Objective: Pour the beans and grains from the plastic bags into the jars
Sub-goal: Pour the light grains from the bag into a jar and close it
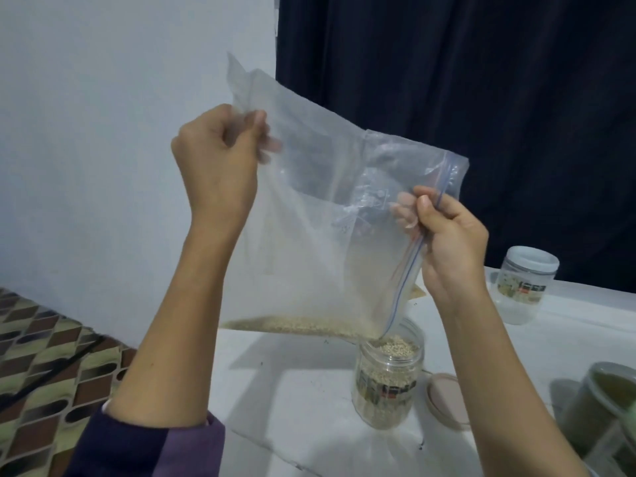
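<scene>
The left hand (216, 160) pinched the sealed bottom corner of the clear zip bag (327, 218) and held it high, thumb and curled fingers closed on the plastic. The right hand (447, 239) gripped the bag's zip edge lower down, fingers curled round the blue closure strip, steering the mouth of the bag toward the open jar (387, 380). The bag hung tilted, its lowest corner just over the jar's rim, perhaps touching it.

Most of the bag looked spent: only a thin band of pale grains (296, 325) lay along its bottom fold, sliding toward the spout corner. The jar, standing near the middle of the white table (303, 390), was already filled nearly to the neck, so this pour seemed close to done, and whether the last of the grains would fit was hard to judge. Its round lid (447, 401) lay flat on the table just beside it, toward the right edge, still to be put back on.

A second jar with a white lid (525, 287) stood closed near the table's far right corner; what it held could not be made out. At the near right edge sat a container of greenish contents (599, 407), partly cut off. No other full bags showed, so how many pours remained could not be told
</scene>
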Demonstrator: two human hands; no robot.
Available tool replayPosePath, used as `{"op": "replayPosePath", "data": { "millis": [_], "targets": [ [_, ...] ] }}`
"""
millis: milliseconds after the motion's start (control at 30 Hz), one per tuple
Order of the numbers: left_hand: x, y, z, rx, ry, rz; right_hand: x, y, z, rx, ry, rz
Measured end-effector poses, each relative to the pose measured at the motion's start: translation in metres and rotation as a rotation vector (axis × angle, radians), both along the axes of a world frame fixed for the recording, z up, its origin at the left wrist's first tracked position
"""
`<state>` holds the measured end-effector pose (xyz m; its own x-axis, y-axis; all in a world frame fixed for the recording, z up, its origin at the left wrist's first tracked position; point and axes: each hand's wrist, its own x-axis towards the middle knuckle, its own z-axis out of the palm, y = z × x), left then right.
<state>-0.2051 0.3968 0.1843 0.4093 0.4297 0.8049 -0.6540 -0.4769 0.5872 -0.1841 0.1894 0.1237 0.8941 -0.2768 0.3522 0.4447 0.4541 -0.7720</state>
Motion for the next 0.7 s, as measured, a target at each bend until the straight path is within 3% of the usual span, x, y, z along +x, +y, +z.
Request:
{"op": "replayPosePath", "data": {
  "millis": [700],
  "targets": [
    [-0.0037, 0.0094, 0.0013, -0.021, 0.007, -0.004, 0.0019, 0.0024, 0.0055, -0.036, -0.009, -0.001]
  ]
}}
